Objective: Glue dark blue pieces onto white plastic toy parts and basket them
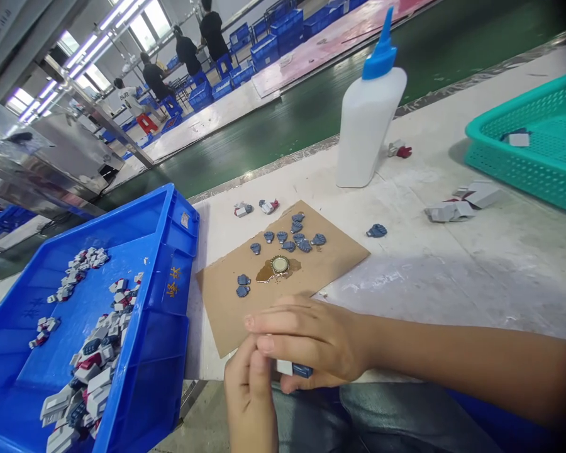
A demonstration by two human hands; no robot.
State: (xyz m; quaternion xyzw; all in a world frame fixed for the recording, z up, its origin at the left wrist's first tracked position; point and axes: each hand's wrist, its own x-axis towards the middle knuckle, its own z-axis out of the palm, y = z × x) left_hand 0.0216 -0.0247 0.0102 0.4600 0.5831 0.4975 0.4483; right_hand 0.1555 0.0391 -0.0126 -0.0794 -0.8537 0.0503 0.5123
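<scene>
My left hand (pixel 251 384) and my right hand (pixel 318 333) meet at the table's front edge. Both are closed around a small white and dark blue plastic toy part (pixel 285 367), mostly hidden by the fingers. Just beyond them lies a piece of brown cardboard (pixel 226 314). On it are several small dark blue toy hands (pixel 288 246) and a bottle cap (pixel 280 265) in a wet amber patch. To the left, a blue crate (pixel 170 327) holds many white, red and blue toy parts (pixel 106 352).
A white squeeze bottle (pixel 365 126) with a blue nozzle stands behind the cardboard. At right are a green basket (pixel 523 170) and loose white parts (pixel 453 211). Another blue toy hand (pixel 376 231) lies near the cardboard. Beyond runs a green conveyor belt (pixel 287 123); people sit farther back.
</scene>
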